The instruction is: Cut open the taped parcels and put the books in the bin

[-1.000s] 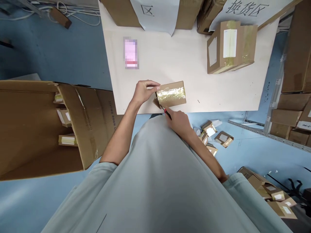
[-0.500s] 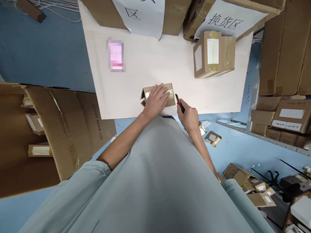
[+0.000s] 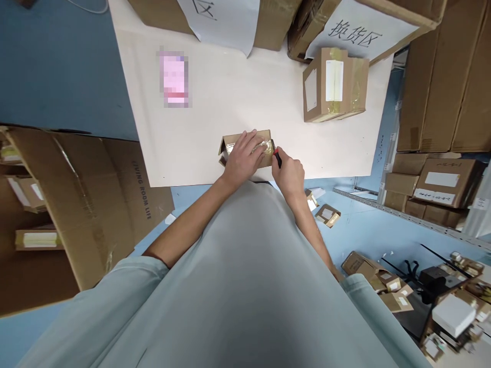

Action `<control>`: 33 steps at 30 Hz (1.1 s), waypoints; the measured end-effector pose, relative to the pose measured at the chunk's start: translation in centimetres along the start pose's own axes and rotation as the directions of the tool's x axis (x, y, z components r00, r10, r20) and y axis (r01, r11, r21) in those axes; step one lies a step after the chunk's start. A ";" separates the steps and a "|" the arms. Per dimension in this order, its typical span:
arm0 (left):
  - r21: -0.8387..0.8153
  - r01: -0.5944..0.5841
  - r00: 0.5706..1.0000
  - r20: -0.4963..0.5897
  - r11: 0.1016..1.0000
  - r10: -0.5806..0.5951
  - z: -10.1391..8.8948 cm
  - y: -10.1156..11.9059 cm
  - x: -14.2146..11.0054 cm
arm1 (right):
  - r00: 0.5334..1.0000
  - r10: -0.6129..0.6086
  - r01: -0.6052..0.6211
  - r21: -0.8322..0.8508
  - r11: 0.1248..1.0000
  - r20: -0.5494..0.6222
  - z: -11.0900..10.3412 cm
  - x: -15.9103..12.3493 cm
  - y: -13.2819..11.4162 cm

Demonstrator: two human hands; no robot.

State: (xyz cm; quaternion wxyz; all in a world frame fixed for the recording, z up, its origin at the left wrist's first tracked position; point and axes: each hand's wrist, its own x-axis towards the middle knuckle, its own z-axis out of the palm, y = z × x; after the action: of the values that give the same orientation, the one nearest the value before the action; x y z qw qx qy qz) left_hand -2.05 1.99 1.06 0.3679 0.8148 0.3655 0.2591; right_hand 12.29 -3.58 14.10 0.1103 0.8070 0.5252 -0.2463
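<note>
A small cardboard box [image 3: 264, 135] with shiny clear tape lies near the front edge of the white table. Its left end stands partly open, with flaps apart. My left hand [image 3: 243, 158] rests flat across the top of this box, fingers stretched over the tape. In my right hand [image 3: 288, 173] is a black and red utility knife [image 3: 276, 157], the fist wrapped round its handle. The blade meets the box's right end; whether it is in the tape I cannot tell.
A blurred pink phone-like thing [image 3: 175, 79] lies on the table [image 3: 215, 87] at left. Two taped boxes [image 3: 333, 87] stand at right, before large cartons with handwritten sheets [image 3: 356, 33]. A big open carton [image 3: 92, 194] is left; stacked boxes [image 3: 437, 179] are right.
My right hand has moved left with the utility knife, bringing the blade from beside the box to its right end. My left hand stays on the box. The view has shifted slightly.
</note>
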 end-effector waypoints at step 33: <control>-0.007 -0.071 0.997 -0.034 0.997 0.071 0.8 -0.6 -0.2 | 0.953 0.295 -0.280 -0.166 0.945 0.071 0.2 -2.4 -4.6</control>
State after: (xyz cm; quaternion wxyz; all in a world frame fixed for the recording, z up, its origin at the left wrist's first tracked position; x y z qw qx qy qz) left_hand -1.90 1.81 0.08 0.3557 0.8213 0.3414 0.2871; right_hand 7.29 -3.62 15.58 0.2317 0.8516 0.4134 -0.2241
